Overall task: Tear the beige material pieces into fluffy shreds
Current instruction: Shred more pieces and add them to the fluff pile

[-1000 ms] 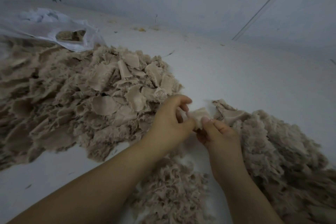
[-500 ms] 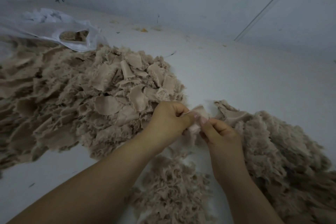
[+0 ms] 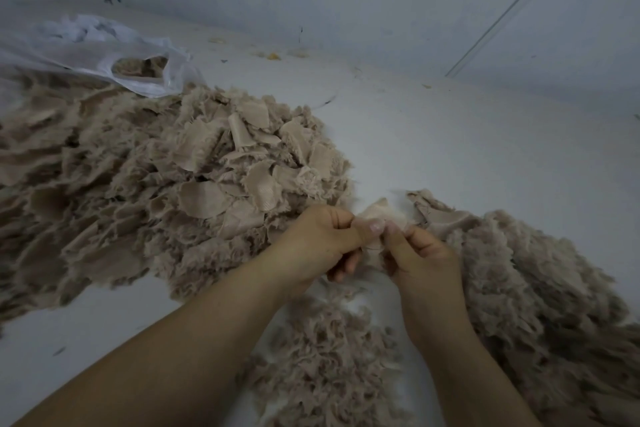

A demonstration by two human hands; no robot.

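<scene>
Two bare forearms and hands, nothing worn on them.

The left hand [image 3: 317, 243] and the right hand [image 3: 420, 258] are both uncovered, with no gloves, rings, watch or bands to be seen on the fingers or wrists. Both forearms are bare from the wrists down to the bottom edge of the head view, so no sleeve or cuff shows anywhere. The left forearm looks broader because it lies nearer the camera; the right looks slimmer. The left thumbnail is short, plain and unpainted. No marks or bandages are visible in the dim, bluish light.
</scene>
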